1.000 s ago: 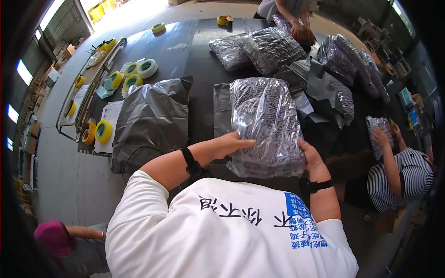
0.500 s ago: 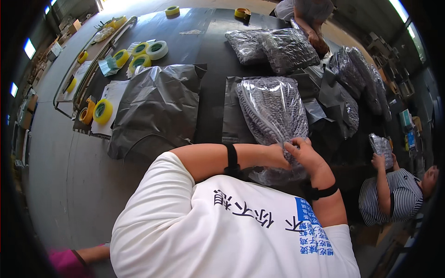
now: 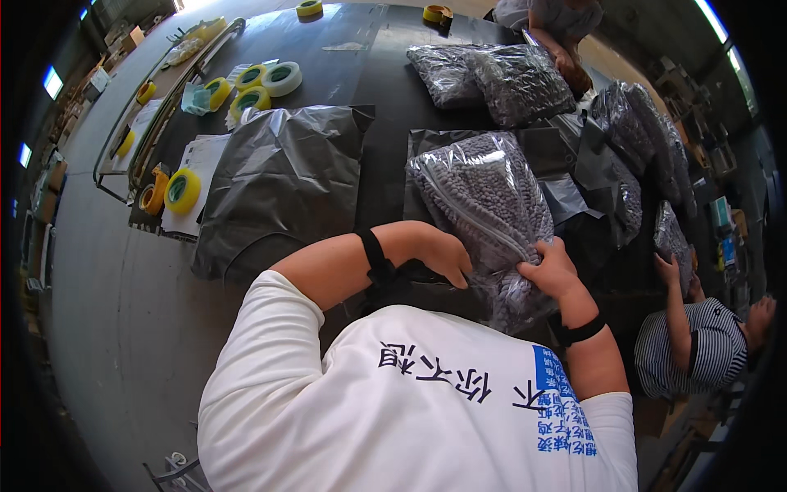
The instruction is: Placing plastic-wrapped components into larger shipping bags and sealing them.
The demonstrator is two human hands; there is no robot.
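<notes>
A folded grey textile with a nubby, ridged surface lies inside a clear plastic bag [image 3: 492,189], tilted toward me over the table's near edge. My right hand [image 3: 551,269] grips the bag's lower right side, thumb pressed on the film. By the lower left edge of the bag is my left hand [image 3: 448,256], fingers loosely bent downward; I see nothing held in it. Under the bag lies a dark grey plastic mailing bag [image 3: 416,156]. To the left, a filled dark grey mailing bag [image 3: 283,176] rests on the dark table [image 3: 361,74].
Clear-bagged grey textiles [image 3: 525,86] lie at the back, with more [image 3: 631,123] at the right. Tape rolls [image 3: 182,191] and papers [image 3: 201,152] sit at the left. One co-worker [image 3: 557,33] stands across the table; another in a striped shirt [image 3: 693,344] holds a bagged item at the right.
My left hand has moved left, away from the gathered lower part of the clear bag. The bag has turned and spread wider, my right hand still on it.
</notes>
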